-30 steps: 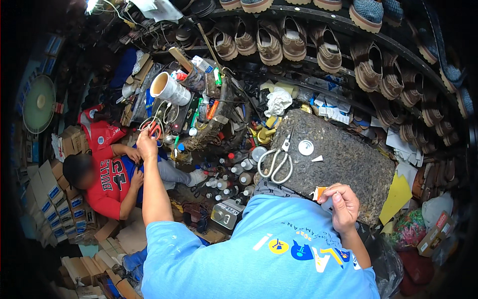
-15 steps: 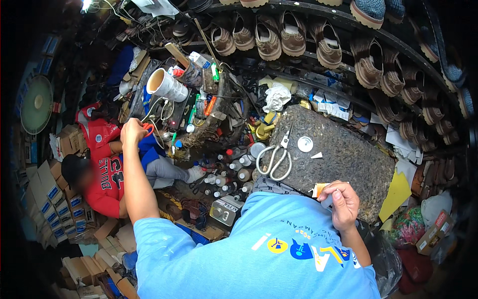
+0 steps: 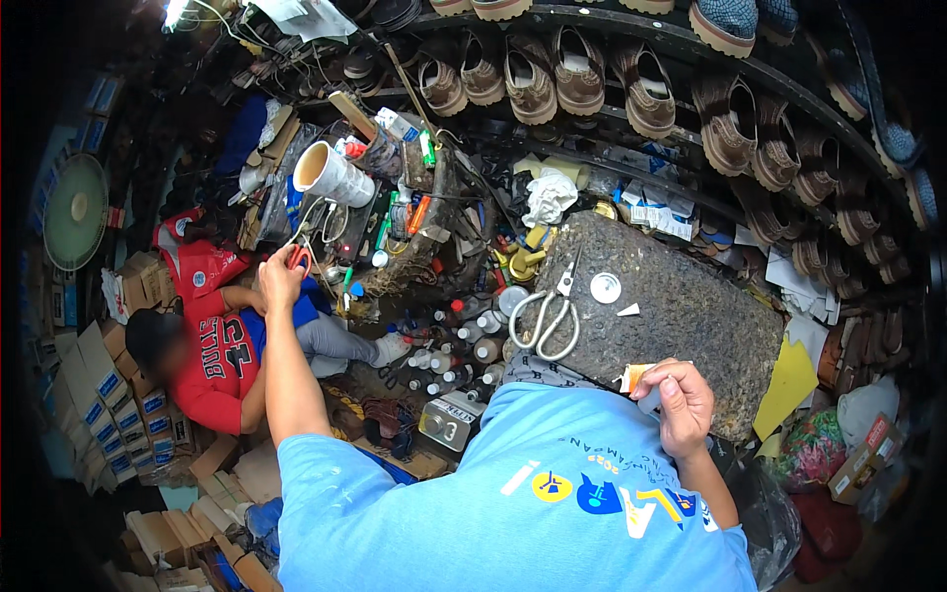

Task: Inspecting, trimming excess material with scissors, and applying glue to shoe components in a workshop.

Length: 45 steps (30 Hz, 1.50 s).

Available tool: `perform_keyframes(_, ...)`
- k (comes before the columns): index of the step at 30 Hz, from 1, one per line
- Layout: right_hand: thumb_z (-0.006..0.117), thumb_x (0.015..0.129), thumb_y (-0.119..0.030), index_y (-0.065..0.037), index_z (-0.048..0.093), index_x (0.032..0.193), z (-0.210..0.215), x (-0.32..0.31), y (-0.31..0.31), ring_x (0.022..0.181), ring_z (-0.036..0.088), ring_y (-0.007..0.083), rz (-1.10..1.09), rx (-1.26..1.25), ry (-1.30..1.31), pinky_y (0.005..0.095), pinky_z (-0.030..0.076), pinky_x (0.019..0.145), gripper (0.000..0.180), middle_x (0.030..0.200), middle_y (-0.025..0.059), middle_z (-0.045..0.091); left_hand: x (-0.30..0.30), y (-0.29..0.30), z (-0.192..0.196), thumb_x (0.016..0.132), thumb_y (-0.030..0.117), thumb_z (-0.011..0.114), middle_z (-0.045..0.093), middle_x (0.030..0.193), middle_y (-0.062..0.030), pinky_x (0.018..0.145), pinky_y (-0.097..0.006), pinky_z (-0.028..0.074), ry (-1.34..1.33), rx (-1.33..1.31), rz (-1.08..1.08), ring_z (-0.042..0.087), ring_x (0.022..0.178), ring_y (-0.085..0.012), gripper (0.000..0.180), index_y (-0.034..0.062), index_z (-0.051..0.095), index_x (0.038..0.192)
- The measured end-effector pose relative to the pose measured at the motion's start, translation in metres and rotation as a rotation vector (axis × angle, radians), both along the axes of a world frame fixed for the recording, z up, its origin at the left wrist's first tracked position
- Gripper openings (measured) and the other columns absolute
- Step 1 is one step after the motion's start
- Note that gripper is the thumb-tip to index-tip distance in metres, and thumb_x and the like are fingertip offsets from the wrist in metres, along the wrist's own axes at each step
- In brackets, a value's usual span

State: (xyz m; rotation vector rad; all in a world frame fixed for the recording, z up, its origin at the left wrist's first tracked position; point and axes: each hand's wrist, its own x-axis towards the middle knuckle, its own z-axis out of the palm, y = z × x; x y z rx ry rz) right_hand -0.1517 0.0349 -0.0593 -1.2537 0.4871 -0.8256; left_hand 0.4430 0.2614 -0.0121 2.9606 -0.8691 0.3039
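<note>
Both hands' fingers pinch: left (image 3: 279,279) orange-handled tool (image 3: 299,259) pointing up, right (image 3: 683,405) small bottle (image 3: 643,387).

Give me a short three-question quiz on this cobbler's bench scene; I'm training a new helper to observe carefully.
1. True or false: the left hand grips a red-handled tool.
2. What lies on the stone slab beside the white disc: A) hammer, B) large scissors, C) brush?
3. Which hand holds a small white bottle with an orange label by the slab's near edge?

Key
1. True
2. B
3. The right hand
</note>
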Motion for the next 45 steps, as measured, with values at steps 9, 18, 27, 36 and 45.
perform_keyframes(9,0.051,0.105,-0.014,0.001,0.064,0.102,0.003,0.001,0.001,0.081,0.064,0.0172,0.022,0.000,-0.007,0.0316,0.052,0.078,0.021,0.090,0.0130,0.066,0.016,0.040,-0.061,0.074,0.008,0.075,0.076,0.108,-0.0147,0.086,-0.036,0.055,0.107,-0.195,0.036,0.074,0.094,-0.0240,0.067,0.0163,0.064,0.139)
perform_keyframes(18,0.051,0.105,-0.015,0.002,0.065,0.103,0.000,0.002,0.002,0.081,0.064,0.0172,0.008,0.010,-0.004,0.0316,0.051,0.078,0.022,0.091,0.0137,0.066,0.008,0.024,-0.036,0.079,0.006,0.069,0.073,0.112,-0.0193,0.093,-0.043,0.053,0.129,0.075,0.049,0.070,0.103,-0.0365,0.054,0.0181,0.070,0.131)
perform_keyframes(27,0.052,0.105,-0.013,0.003,0.065,0.103,-0.001,0.004,0.002,0.080,0.064,0.0177,0.022,0.011,0.011,0.0315,0.051,0.078,0.021,0.092,0.0138,0.066,0.026,0.020,-0.049,0.080,0.003,0.070,0.071,0.117,-0.0226,0.097,-0.042,0.052,0.080,-0.057,-0.060,0.070,0.109,-0.0358,0.052,0.0142,0.070,0.130)
perform_keyframes(36,0.052,0.105,-0.014,0.003,0.065,0.102,0.002,0.006,0.001,0.080,0.064,0.0177,0.041,0.003,0.004,0.0313,0.051,0.078,0.021,0.092,0.0135,0.066,0.028,0.034,-0.059,0.085,0.012,0.078,0.076,0.116,-0.0142,0.094,-0.031,0.052,0.301,-0.250,-0.026,0.072,0.104,-0.0197,0.044,0.0071,0.071,0.128)
perform_keyframes(45,0.053,0.104,-0.014,0.003,0.067,0.105,-0.005,0.003,0.000,0.079,0.066,0.0176,0.005,-0.054,0.060,0.0314,0.052,0.075,0.022,0.089,0.0130,0.069,-0.079,-0.045,-0.032,0.088,0.009,0.069,0.076,0.095,-0.0137,0.081,-0.039,0.055,-0.297,-0.532,-0.203,0.071,0.086,-0.0300,0.016,0.0043,0.077,0.102)
